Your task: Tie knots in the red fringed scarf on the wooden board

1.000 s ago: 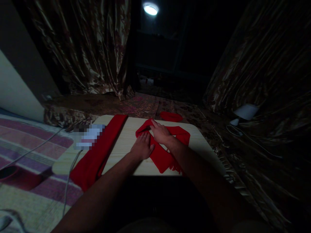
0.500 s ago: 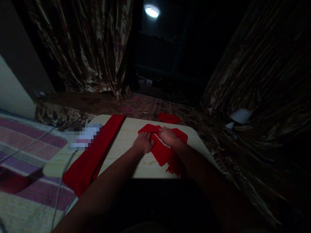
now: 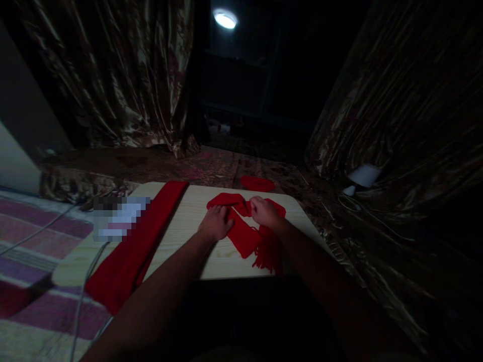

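Observation:
A red fringed scarf (image 3: pixel 244 235) lies bent and partly folded on the pale wooden table. My left hand (image 3: pixel 216 222) rests on the scarf's left part, fingers stretched over the cloth and thumb apart. With fingers curled in, my right hand (image 3: pixel 264 211) grips a fold of the scarf at its upper middle. Between the hands the cloth is raised and crumpled, and a strip of bare wood shows below it. The dark red fringe hangs toward the near edge, beside my right forearm, which hides part of the scarf.
Along the left of the table (image 3: pixel 188 226) runs a long folded red cloth (image 3: pixel 147 241). A blurred-out pale item (image 3: pixel 123 216) and a cable (image 3: pixel 85 296) are beside it. Another red piece (image 3: pixel 257 183) lies beyond the far edge. A small white lamp (image 3: pixel 364 175) stands at right.
My right hand has closed more tightly, and the scarf's edge between the hands is now pulled up and bunched. My left hand stays on the cloth. The view has turned slightly right.

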A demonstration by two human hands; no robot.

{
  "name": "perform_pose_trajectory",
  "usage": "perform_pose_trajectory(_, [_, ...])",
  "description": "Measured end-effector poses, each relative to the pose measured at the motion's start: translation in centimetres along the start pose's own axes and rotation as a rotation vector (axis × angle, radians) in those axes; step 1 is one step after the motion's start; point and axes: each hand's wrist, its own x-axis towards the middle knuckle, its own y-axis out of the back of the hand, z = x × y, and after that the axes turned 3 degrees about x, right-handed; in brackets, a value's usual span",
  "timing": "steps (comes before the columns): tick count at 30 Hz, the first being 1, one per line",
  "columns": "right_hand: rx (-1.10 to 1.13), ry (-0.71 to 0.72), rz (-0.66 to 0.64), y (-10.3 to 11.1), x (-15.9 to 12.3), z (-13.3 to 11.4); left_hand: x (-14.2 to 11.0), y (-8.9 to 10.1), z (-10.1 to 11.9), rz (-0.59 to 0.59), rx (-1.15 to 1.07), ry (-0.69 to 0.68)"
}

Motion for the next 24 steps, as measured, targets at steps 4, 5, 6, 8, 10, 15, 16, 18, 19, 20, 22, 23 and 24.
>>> perform_pose_trajectory(4, [-0.123, -0.088, -0.156, 0.4, -0.4, 2.6, 0.1, 0.1, 0.1, -0.016, 0.013, 0.010])
perform_pose_trajectory(5, [-0.136, -0.110, -0.223, 0.4, -0.3, 3.0, 0.1, 0.0, 0.1, -0.015, 0.014, 0.011])
perform_pose_trajectory(6, [-0.141, -0.132, -0.276, 0.4, -0.2, 3.3, 0.0, 0.0, 0.0, -0.012, 0.011, 0.010])
perform_pose_trajectory(8, [-0.144, -0.149, -0.333, 0.4, 0.2, 3.6, 0.0, -0.2, 0.0, -0.007, 0.005, 0.003])
perform_pose_trajectory(10, [-0.168, -0.130, -0.346, 0.3, 0.7, 3.5, 0.0, -0.3, -0.1, -0.010, 0.007, -0.003])
perform_pose_trajectory(15, [-0.311, -0.185, -0.261, 0.0, 1.2, 2.8, 0.0, -0.5, -0.1, -0.023, 0.019, -0.001])
perform_pose_trajectory(16, [-0.338, -0.199, -0.234, -0.1, 1.2, 2.7, 0.0, -0.5, -0.1, -0.026, 0.028, -0.003])
perform_pose_trajectory(18, [-0.378, -0.206, -0.194, -0.1, 1.1, 2.5, 0.1, -0.5, -0.2, -0.033, 0.053, -0.009])
perform_pose_trajectory(19, [-0.390, -0.211, -0.175, 0.1, 1.2, 2.5, 0.1, -0.6, -0.2, -0.037, 0.064, -0.012])
perform_pose_trajectory(20, [-0.395, -0.222, -0.153, 0.3, 1.2, 2.5, 0.1, -0.6, -0.2, -0.042, 0.073, -0.012])
perform_pose_trajectory(22, [-0.392, -0.279, -0.092, 1.0, 1.5, 2.8, 0.1, -0.7, -0.2, -0.055, 0.079, -0.007])
perform_pose_trajectory(23, [-0.384, -0.330, -0.065, 1.5, 1.7, 3.1, 0.1, -0.7, -0.2, -0.062, 0.082, -0.001])
perform_pose_trajectory(24, [-0.370, -0.386, -0.071, 2.0, 1.9, 3.5, 0.1, -0.7, -0.2, -0.067, 0.084, 0.003])
